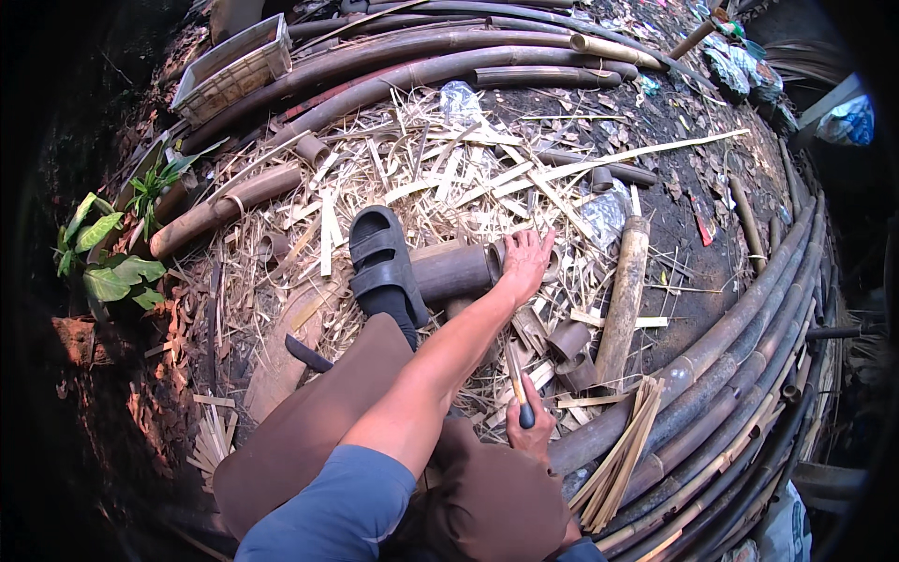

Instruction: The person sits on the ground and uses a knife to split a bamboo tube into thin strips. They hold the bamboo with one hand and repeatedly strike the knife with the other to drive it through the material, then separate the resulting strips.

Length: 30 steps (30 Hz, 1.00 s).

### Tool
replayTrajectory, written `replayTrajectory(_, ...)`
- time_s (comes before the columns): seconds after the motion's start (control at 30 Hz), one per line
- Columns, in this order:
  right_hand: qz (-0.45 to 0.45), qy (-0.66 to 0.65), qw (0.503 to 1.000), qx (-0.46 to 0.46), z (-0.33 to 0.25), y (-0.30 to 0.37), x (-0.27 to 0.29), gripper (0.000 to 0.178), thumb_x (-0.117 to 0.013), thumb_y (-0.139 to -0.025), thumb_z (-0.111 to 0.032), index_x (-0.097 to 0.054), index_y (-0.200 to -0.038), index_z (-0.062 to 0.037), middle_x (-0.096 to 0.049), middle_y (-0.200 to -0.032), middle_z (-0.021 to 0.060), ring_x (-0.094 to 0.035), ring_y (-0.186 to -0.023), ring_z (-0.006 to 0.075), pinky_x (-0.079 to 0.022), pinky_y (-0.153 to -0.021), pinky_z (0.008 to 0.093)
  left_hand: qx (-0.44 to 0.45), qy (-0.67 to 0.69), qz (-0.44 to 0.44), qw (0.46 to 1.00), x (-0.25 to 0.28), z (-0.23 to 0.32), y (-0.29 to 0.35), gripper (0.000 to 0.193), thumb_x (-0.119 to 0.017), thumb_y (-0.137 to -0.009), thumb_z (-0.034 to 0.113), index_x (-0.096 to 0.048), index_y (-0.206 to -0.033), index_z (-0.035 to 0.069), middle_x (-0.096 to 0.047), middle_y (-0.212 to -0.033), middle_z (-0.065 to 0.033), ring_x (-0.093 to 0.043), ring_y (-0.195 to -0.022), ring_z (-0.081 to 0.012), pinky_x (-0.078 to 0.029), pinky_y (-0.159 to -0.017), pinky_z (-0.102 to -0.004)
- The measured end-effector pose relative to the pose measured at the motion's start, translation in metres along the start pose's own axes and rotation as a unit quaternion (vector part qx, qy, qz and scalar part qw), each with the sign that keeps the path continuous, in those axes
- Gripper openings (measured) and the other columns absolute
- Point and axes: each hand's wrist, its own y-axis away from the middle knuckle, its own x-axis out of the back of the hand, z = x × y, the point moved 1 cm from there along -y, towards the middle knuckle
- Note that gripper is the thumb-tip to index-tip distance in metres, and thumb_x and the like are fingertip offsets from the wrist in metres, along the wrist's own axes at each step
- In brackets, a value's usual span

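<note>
A thick dark bamboo length [454, 273] lies crosswise before me, with my foot in a black sandal [383, 251] on its left part. Over its right end rests my left hand [526, 266], fingers stretched out and apart. Lower down, my right hand [532, 423] is closed round the dark-ended handle of a slim knife [516, 377]. The knife points away from me, its tip hard to make out among the shavings. Short cut bamboo rings [569, 339] lie just right of the knife.
Pale bamboo strips and shavings [440, 178] cover the ground ahead. Long bamboo poles [712, 375] curve along the right, with a bundle of split strips [623, 454] on them. More poles [403, 80] and a plastic crate [234, 70] stand at the far side. A curved dark blade [307, 354] lies left.
</note>
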Motion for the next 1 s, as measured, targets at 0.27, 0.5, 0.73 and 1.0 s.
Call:
replayTrajectory(0.27,0.029,-0.046,0.998,-0.031,0.017,0.072,0.035,0.05,-0.066,-0.084,-0.011,-0.059,-0.133,-0.0037,-0.066,-0.071,0.0157,-0.06,-0.052,0.0151,-0.048,-0.052,0.0337,0.012,-0.032,0.01,0.999,-0.001,0.0,-0.013,0.072,-0.054,-0.085,0.007,-0.026,-0.151,0.004,-0.049,-0.123,-0.0224,-0.046,-0.117,-0.0375,-0.034,-0.1,-0.0584)
replayTrajectory(0.5,0.03,-0.027,0.996,0.078,0.001,0.085,0.067,0.051,-0.066,-0.084,-0.008,-0.058,-0.134,-0.0057,-0.071,-0.08,0.0165,-0.065,-0.06,0.0166,-0.051,-0.056,0.032,-0.018,-0.013,0.009,1.0,0.0,-0.002,-0.014,0.066,-0.052,-0.089,0.012,-0.03,-0.15,0.005,-0.051,-0.12,-0.0215,-0.049,-0.113,-0.0359,-0.037,-0.095,-0.055)
replayTrajectory(0.73,0.048,-0.063,0.997,-0.017,-0.015,-0.02,0.014,0.045,-0.063,-0.087,-0.014,-0.06,-0.132,-0.008,-0.061,-0.062,0.0134,-0.053,-0.049,0.0128,-0.047,-0.051,0.0317,-0.021,-0.063,0.038,0.997,0.0,-0.003,-0.019,0.064,-0.052,-0.09,0.014,-0.03,-0.149,0.002,-0.051,-0.117,-0.0223,-0.049,-0.113,-0.035,-0.038,-0.096,-0.0533)
replayTrajectory(1.0,0.023,-0.018,0.998,0.048,0.013,0.075,0.068,0.048,-0.064,-0.085,-0.015,-0.06,-0.131,-0.0037,-0.07,-0.078,0.0198,-0.066,-0.061,0.0158,-0.051,-0.057,0.0323,-0.04,0.013,0.02,0.999,0.021,-0.006,-0.025,0.065,-0.049,-0.091,0.011,-0.026,-0.151,0.003,-0.052,-0.121,-0.0228,-0.049,-0.115,-0.0355,-0.037,-0.095,-0.0524)
